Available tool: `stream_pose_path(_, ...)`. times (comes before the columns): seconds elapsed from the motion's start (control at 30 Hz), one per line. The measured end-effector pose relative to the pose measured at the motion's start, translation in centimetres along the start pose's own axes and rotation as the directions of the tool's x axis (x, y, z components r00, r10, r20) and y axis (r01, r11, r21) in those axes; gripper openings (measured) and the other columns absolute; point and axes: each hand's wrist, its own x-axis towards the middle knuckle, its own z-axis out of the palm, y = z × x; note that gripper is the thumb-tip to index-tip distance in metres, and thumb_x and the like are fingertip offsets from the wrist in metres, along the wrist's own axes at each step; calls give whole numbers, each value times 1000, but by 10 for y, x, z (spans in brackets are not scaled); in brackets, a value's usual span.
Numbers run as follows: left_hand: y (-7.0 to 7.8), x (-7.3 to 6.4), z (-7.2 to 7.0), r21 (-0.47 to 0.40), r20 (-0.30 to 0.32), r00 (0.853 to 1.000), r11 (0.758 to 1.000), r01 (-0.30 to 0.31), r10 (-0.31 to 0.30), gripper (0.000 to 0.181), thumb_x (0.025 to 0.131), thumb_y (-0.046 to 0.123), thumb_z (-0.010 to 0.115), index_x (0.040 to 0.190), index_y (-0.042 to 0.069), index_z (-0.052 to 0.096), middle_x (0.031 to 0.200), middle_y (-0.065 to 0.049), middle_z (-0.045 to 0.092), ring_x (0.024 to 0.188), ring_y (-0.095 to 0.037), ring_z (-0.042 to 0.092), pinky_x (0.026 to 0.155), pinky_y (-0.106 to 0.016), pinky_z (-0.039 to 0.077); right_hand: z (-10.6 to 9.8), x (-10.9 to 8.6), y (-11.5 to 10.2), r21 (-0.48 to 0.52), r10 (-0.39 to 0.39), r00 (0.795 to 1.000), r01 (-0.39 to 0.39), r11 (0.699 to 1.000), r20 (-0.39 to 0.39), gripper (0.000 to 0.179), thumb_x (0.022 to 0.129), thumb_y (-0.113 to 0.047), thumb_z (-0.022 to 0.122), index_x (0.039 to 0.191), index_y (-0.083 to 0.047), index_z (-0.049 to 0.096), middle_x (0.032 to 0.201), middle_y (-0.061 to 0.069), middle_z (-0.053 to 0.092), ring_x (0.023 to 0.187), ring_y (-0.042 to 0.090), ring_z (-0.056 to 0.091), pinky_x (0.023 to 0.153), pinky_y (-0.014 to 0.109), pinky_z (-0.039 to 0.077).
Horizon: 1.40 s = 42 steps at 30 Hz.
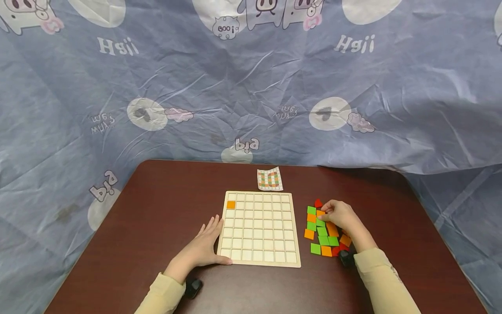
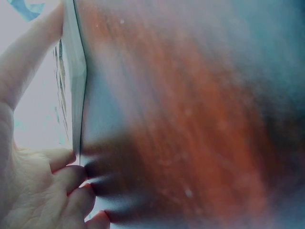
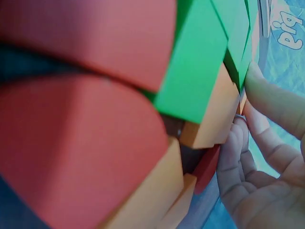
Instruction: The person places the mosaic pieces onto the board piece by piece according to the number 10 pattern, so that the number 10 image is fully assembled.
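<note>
A pale wooden grid board (image 1: 259, 264) lies on the table, with one orange square tile (image 1: 231, 205) in a cell near its upper left corner. My left hand (image 1: 201, 248) is spread at the board's lower left, fingers along the left edge and thumb by the front edge. To the right of the board my right hand (image 1: 340, 214) reaches over a group of flat tiles. Its thumb and forefinger pinch an orange tile (image 1: 320, 213) at the far part of the group. Beside it lie green tiles (image 1: 322, 231), more orange ones and rounded red pieces (image 3: 81, 148).
Behind the board lies a small paper card (image 1: 269, 179) with a coloured grid pattern. The dark brown table (image 1: 176, 187) runs back to a grey-blue printed cloth (image 1: 251, 96). Dark wrist devices (image 1: 193, 288) sit at both cuffs.
</note>
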Motion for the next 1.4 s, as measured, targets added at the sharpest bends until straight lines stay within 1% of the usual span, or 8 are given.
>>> stream_pose_path(0.2, 1, 0, 0, -7, -8, 1000, 1000, 6, -6, 124, 68, 54, 85, 155, -4, 19, 163, -25, 9, 153, -39, 10, 121, -59, 14, -6, 3, 1, -36, -46, 998, 47, 998, 31, 30, 84, -16, 78, 100, 3, 62, 89, 11, 59, 80, 22, 53, 68, 30, 46)
stream_pose_path(0.43, -1, -1, 0, -10, -12, 1000, 1000, 8, -8, 124, 68, 55, 85, 156, -3, 18, 163, -25, 9, 153, -38, 9, 122, -58, 13, -4, 5, -1, 10, -67, 996, 66, 998, 58, 32, 84, -14, 78, 102, 4, 58, 90, 12, 59, 80, 22, 53, 69, 29, 47)
stream_pose_path(0.67, 0, -4, 1, -24, -8, 1000, 1000, 12, -12, 124, 69, 54, 84, 156, -3, 17, 164, -24, 7, 153, -39, 8, 122, -58, 11, -1, 4, 5, 30, -81, 995, 80, 996, 55, 26, 85, -15, 77, 99, 0, 63, 88, 9, 59, 77, 21, 53, 68, 29, 47)
stream_pose_path(0.8, 1, -5, 1, -27, 0, 1000, 1000, 10, -10, 124, 69, 54, 84, 156, -3, 17, 164, -24, 7, 153, -39, 8, 122, -59, 11, -1, 2, 12, 75, -119, 991, 114, 991, 58, 21, 85, -16, 77, 94, -1, 66, 84, 6, 64, 73, 20, 55, 68, 29, 49)
stream_pose_path(0.93, 2, -4, 0, -35, 4, 1000, 999, 5, -5, 123, 70, 53, 85, 156, -3, 16, 164, -24, 6, 153, -39, 8, 122, -59, 10, -4, -2, 13, 170, -140, 989, 131, 977, 40, 25, 86, -20, 76, 98, 0, 66, 85, 5, 68, 74, 19, 60, 70, 29, 53)
stream_pose_path(1.0, 3, -4, 0, -32, 5, 1000, 999, 3, -2, 124, 70, 53, 84, 156, -3, 16, 164, -23, 6, 153, -39, 7, 122, -59, 10, -6, -3, 9, 229, -148, 989, 138, 964, 27, 30, 88, -24, 75, 102, 0, 65, 88, 4, 68, 78, 19, 64, 73, 29, 56)
stream_pose_path(1.17, 2, -3, 0, -18, 5, 1000, 1000, 5, -5, 123, 70, 54, 84, 156, -2, 16, 164, -22, 7, 153, -38, 8, 122, -58, 11, -3, -4, -13, 403, -164, 986, 143, 904, 18, 38, 91, -29, 72, 111, 1, 60, 95, 4, 70, 91, 25, 70, 85, 38, 59)
stream_pose_path(1.4, 1, -4, 1, -18, -2, 1000, 1000, 3, -3, 123, 69, 55, 84, 156, -1, 18, 164, -23, 8, 153, -38, 9, 122, -58, 12, 31, 2, -60, 560, -198, 980, 156, 814, 15, 36, 93, -21, 70, 119, 1, 60, 100, 5, 71, 101, 35, 69, 94, 48, 55)
